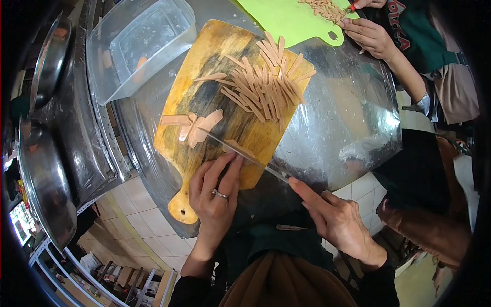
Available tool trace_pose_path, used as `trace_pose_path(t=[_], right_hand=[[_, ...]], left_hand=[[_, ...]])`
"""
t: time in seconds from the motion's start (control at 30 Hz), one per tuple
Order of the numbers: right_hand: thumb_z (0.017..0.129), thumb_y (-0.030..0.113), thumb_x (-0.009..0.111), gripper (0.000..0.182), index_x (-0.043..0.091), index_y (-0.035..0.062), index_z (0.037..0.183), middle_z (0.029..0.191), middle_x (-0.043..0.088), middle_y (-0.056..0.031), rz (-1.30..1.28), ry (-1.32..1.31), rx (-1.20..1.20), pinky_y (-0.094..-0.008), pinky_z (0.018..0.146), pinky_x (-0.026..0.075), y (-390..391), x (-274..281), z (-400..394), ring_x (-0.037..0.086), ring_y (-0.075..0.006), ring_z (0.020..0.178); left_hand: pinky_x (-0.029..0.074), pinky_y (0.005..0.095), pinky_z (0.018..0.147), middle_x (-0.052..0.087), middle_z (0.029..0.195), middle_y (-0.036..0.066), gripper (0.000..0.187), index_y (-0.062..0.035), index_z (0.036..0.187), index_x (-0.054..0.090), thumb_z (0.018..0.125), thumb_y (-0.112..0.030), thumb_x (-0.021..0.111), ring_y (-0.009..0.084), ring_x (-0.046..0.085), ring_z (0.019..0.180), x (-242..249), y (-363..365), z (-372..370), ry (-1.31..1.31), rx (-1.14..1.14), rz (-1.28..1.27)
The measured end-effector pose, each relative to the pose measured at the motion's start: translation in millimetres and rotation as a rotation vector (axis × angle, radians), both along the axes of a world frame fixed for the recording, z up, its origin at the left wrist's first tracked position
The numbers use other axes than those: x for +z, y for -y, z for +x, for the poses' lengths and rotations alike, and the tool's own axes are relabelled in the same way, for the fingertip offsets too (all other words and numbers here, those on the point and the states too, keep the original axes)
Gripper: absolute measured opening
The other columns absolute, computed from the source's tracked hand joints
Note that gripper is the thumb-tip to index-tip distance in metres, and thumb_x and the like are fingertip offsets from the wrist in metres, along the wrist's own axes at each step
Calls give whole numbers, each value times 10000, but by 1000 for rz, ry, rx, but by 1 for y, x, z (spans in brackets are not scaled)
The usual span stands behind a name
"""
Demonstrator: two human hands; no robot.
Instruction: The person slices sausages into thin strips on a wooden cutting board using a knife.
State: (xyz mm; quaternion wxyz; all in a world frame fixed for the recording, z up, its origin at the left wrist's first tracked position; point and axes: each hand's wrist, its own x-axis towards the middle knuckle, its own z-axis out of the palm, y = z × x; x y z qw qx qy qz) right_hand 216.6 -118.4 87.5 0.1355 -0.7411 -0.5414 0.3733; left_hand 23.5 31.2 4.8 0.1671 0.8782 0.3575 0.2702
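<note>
Landmark: wooden cutting board (220, 36), laid aslant on a metal-topped desk (335, 135), handle toward the wearer. Right hand (341, 220), one, off the board's near right corner: fingers curled closed around the knife's handle, which they mostly hide, index finger reaching forward to the base of the blade. Knife (273, 172), one, its blade slanting over the board's near half; no maker's mark readable. Left hand (214, 194), one, over the board's near edge: fingers bunched with narrow gaps, fingertips on a food piece (244, 150) beside the blade; ring (220, 193), silver-coloured, on one finger. Flat slices (204, 128), pinkish, several, overlapping, on the board's left half near the blade tip. Cut strips (261, 89), same colour, one loose heap, on the board's far right part. Tub (186, 36), translucent plastic, left of the board, some pinkish pieces visible in it. Green cutting board (271, 18), beyond the wooden board, bearing small chopped bits (323, 9). Co-worker's hand (371, 38), far right of the wooden board, fingers bent at those bits. Co-worker's apron (427, 33), dark green, farther right: red lettering, partly legible, apparently ending "ZA".
</note>
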Motion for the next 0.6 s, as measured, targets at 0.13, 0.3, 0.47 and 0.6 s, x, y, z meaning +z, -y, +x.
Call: trace_pose_path(t=[0.13,0.3,0.47,0.6], right_hand=[[982,55,627,639,455,239,1569,634,608,-127,99,-38,-44,-378,442,523,4,-5,1,618,-237,493],[975,43,625,646,456,230,1570,651,621,-139,70,4,-17,-390,434,528,3,-5,-3,622,-252,478],[951,35,644,696,441,260,1577,681,624,-138,26,125,44,-415,424,526,5,11,-2,657,-281,497],[942,27,652,711,441,273,1575,685,616,-135,4,141,58,-423,441,534,3,17,-2,674,-294,518]], left_hand=[[543,353,874,719,1196,30,485,-103,1164,773,708,65,777,250,658,975,-3,0,0,20,3,7],[544,356,878,717,1203,31,493,-104,1162,775,699,61,769,249,658,985,-3,0,-1,13,-7,1],[539,419,935,716,1202,87,370,-85,1153,751,809,49,764,327,663,1066,1,3,-2,-5,-9,-55],[534,423,948,712,1212,89,366,-80,1161,753,818,50,753,325,658,1085,1,11,-1,-7,19,-65]])
